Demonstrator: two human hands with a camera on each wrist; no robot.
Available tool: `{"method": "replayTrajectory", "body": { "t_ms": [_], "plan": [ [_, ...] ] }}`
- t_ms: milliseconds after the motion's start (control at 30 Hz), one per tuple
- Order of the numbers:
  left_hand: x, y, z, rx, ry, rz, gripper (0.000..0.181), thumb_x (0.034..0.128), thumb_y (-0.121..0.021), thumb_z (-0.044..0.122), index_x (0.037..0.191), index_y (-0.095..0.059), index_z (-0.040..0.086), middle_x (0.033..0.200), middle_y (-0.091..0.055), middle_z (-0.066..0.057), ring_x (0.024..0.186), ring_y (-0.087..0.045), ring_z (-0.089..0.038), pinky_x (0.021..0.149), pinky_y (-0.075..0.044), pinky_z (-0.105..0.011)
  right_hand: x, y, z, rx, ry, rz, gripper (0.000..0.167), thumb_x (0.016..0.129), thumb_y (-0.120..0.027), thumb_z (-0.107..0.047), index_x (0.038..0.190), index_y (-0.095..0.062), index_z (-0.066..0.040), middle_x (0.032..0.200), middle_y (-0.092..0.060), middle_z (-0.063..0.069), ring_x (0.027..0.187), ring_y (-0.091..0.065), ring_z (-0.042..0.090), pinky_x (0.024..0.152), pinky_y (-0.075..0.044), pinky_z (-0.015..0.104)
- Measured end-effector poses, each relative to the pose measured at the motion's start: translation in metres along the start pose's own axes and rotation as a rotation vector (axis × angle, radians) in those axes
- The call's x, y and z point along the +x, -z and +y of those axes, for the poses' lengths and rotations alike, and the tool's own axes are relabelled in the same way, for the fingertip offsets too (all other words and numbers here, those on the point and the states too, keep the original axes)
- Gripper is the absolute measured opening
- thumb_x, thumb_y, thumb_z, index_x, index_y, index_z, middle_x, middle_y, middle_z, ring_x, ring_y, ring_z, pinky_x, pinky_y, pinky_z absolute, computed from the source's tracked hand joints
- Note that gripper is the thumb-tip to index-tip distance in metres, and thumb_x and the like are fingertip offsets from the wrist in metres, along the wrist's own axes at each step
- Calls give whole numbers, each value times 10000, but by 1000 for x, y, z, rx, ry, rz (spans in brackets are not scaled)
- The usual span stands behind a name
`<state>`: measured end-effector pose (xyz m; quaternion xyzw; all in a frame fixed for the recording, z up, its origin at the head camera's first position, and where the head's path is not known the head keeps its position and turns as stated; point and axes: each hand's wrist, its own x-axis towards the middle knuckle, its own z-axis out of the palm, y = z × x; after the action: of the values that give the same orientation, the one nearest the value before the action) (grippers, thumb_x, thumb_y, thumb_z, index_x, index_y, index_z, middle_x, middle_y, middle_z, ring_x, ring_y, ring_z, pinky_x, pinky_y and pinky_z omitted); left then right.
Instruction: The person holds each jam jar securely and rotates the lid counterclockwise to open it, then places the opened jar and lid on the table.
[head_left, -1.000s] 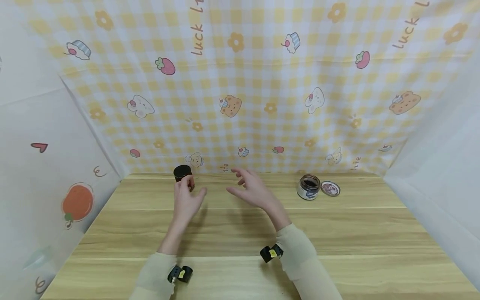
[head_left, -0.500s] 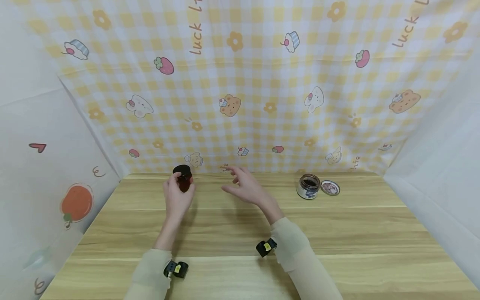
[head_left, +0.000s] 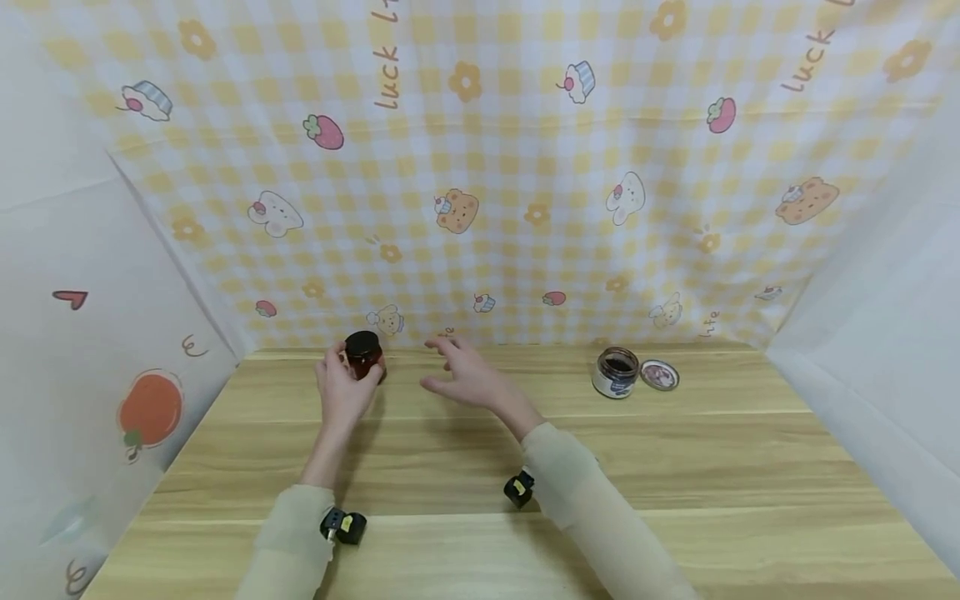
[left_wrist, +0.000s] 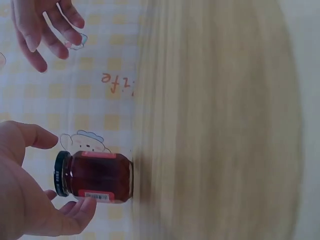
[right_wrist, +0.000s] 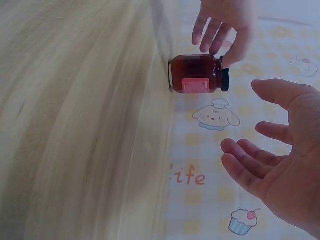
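Observation:
A glass jar [head_left: 364, 360] of dark red contents, with a black lid and a pink-red label, stands upright at the back left of the table. My left hand [head_left: 345, 392] is around its near side, thumb and fingers spread to either side. In the left wrist view a gap shows between the thumb and the lid [left_wrist: 62, 173], while the fingertips lie at the jar's lower side; I cannot tell whether they touch. My right hand [head_left: 467, 377] hovers to the right of the jar, fingers loosely bent and holding nothing, as the right wrist view also shows.
An open jar [head_left: 616, 373] with dark contents and a white label stands at the back right of the wooden table [head_left: 480, 467]. Its lid [head_left: 660, 375] lies flat beside it. A checked cloth [head_left: 510, 167] hangs behind the table's back edge.
My left hand has moved left from in front of the jar to around its near left side. The right hand has drifted left, nearer the jar. The jar stays in place.

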<state>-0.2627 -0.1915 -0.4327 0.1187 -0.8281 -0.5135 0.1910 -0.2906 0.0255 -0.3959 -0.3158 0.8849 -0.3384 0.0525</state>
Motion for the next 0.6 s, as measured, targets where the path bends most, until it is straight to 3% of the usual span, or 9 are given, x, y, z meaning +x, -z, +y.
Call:
{"method": "replayTrajectory", "body": {
  "t_ms": [133,267,600],
  "plan": [
    [7,3,-5,-9,-2,-41,763,868,-681,93,1506,-288,-55,1379,-367,-316,1213,-478,-435,1059,-392,-519,7,-2,-2,-32,19,9,642,990,-652,-318,1525,-395,-72,1458,-440,182,1190,-585,315,965,-505,398],
    [13,6,-7,-6,4,-73,777,876,-667,93,1522,-265,-58,1363,-391,-316,1230,-458,-432,1052,-379,-518,11,-2,-1,-52,31,20,616,990,-652,-286,1505,-413,-46,1455,-456,172,1180,-589,291,967,-505,396],
    [28,16,-16,-62,79,-194,827,913,-689,95,1564,-195,-35,1508,-330,-324,1356,-404,-456,1098,-372,-538,16,2,-1,2,24,36,624,981,-670,-262,1500,-416,-27,1413,-490,205,1190,-579,365,971,-498,438]
  ]
}}
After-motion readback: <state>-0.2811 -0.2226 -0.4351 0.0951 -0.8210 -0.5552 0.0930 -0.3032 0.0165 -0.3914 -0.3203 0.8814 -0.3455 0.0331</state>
